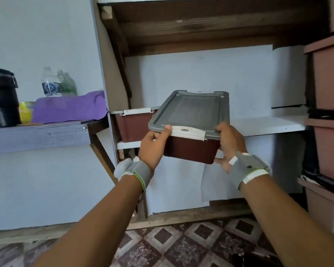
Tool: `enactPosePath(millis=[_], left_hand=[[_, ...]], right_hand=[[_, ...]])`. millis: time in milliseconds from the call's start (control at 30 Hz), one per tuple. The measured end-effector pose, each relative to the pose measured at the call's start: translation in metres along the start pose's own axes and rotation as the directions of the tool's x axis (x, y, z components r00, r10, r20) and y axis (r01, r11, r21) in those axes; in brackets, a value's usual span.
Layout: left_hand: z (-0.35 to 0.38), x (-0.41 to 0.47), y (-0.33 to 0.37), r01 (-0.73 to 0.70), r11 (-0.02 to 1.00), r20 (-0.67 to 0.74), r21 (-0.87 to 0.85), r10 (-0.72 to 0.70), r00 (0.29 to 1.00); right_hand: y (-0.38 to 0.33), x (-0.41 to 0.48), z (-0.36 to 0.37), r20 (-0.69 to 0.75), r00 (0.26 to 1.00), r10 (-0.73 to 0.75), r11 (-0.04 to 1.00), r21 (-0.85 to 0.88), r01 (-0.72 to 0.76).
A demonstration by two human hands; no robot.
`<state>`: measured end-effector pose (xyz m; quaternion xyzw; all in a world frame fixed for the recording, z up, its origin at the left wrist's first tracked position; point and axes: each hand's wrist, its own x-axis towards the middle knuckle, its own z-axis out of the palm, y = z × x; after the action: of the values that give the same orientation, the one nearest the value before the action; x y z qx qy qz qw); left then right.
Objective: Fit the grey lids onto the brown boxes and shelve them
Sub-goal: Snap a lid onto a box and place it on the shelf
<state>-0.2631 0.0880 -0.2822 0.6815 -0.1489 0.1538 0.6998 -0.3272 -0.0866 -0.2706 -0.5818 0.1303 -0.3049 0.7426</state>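
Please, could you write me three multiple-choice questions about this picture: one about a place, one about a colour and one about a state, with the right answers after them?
1. Where does the second brown box stand?
A. on a chair
B. at the left end of the white shelf
C. inside a drawer

2. What colour is the latch on the grey lid?
A. green
B. black
C. white

3. What is the state of the nearer brown box?
A. lid on, gripped by the left hand and the right hand
B. open, with no lid
C. lid on, standing free on a table

Answers:
1 B: it sits on the shelf, beyond the left hand.
2 C: the latch shows white against the grey.
3 A: the lid covers it and both hands grip its sides.
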Motion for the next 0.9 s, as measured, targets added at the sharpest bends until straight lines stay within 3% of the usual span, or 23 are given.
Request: enactPosePath(millis=[333,533,900], left_hand=[[0.046,0.052,0.008,-0.197,0.966,0.035,0.168,0.194,0.980],[0.063,0.082,-0.002,-0.069,0.987,0.105,0.143,0.054,0.993],[0.087,0.125,-0.025,-0.124,0.961,0.066,0.248,0.111,0.992]], right_hand=[[-0.025,0.068,0.021,0.050,0.995,-0.083,0.990,-0.111,0.088],[-0.015,0.111,0.032,-0.003,0.978,-0.209,0.960,-0.192,0.205],[0.018,0.181,0.043,0.098,0.947,-0.306,0.811,-0.494,0.313]])
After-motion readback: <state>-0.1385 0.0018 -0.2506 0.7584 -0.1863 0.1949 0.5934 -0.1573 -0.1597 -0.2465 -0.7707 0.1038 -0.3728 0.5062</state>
